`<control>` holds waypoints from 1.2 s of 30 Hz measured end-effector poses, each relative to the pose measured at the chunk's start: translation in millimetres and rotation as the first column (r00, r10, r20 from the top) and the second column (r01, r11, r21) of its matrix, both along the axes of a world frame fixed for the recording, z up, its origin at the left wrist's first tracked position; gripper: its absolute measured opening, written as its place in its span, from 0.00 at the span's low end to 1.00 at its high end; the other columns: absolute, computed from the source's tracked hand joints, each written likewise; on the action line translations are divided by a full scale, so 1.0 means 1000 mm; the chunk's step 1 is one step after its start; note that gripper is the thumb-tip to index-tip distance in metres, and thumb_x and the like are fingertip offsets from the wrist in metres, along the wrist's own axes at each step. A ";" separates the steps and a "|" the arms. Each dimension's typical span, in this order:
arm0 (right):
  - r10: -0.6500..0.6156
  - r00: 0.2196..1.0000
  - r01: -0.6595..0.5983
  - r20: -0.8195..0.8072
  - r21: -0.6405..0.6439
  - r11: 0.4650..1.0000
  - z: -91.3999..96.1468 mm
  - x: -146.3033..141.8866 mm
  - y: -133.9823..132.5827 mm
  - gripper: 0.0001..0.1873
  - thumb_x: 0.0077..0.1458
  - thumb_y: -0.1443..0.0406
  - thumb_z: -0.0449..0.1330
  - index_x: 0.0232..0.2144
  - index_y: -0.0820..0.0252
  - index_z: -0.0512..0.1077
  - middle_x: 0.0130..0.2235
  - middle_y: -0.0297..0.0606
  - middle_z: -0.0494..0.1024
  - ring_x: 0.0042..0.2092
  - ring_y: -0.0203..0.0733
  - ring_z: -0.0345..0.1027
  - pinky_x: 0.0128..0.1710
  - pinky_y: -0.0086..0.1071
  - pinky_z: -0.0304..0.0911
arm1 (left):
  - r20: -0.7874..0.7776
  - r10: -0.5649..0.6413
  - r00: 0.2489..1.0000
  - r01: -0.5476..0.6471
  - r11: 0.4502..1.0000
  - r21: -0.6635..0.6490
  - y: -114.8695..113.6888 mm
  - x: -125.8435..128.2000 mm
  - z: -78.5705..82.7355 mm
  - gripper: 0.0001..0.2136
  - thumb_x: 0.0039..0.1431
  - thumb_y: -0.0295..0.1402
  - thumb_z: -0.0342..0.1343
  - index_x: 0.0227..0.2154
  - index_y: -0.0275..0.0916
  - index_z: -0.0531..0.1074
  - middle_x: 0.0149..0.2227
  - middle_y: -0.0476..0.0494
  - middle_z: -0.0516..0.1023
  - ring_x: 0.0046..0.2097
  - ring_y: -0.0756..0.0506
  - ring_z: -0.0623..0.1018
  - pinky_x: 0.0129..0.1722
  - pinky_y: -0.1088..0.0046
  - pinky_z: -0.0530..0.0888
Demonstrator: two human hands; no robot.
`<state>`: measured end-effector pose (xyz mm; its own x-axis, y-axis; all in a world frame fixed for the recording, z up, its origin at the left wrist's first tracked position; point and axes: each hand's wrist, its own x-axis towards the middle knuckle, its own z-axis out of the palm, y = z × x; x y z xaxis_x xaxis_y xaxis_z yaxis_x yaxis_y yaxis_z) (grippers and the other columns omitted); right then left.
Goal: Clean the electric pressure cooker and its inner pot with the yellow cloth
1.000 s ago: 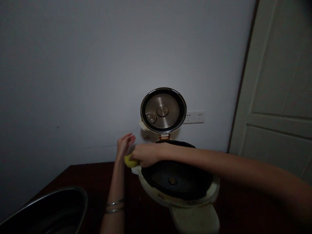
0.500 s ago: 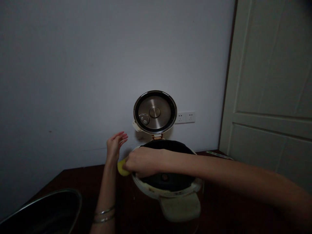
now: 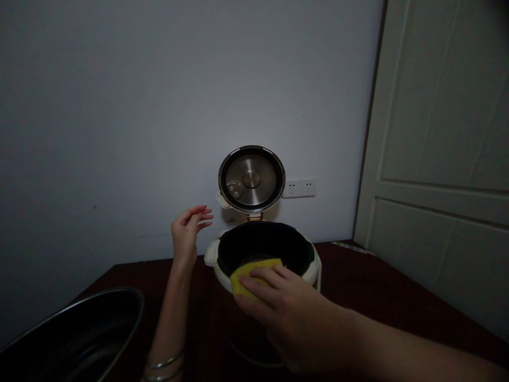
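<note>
Currently, the right hand point(image 3: 292, 313) is clamping its fingers on a yellow sponge point(image 3: 249, 270) at lower centre, hiding part of a rice cooker point(image 3: 264, 241). The left hand point(image 3: 186, 231) is hovering left of centre, fingers apart. The lid point(image 3: 251, 179) is standing open mid-frame, just beside a wall socket point(image 3: 300, 188). A dark basin point(image 3: 115, 318) is filling the lower left; a printed strip point(image 3: 352, 247) is lying on the table point(image 3: 377, 289) at right, its markings too small to read.

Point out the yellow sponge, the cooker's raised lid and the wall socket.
Yellow sponge point(image 3: 236, 285): head view, its exposed left end beside the fingers.
Raised lid point(image 3: 252, 179): head view, central disc of its metal inner face.
Wall socket point(image 3: 299, 188): head view, middle of its white faceplate.
</note>
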<state>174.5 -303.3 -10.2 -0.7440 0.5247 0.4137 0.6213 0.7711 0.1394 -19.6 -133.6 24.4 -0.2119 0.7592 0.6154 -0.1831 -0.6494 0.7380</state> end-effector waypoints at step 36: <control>-0.767 0.562 0.654 -0.310 -0.400 0.642 -0.196 0.222 0.047 0.21 0.50 0.61 0.50 0.42 0.57 0.77 0.43 0.45 0.79 0.42 0.52 0.75 0.43 0.44 0.70 | -0.140 0.172 0.975 -0.124 0.947 0.296 0.057 0.043 0.129 0.12 0.41 0.29 0.51 0.31 0.35 0.73 0.38 0.41 0.76 0.35 0.46 0.75 0.26 0.73 0.73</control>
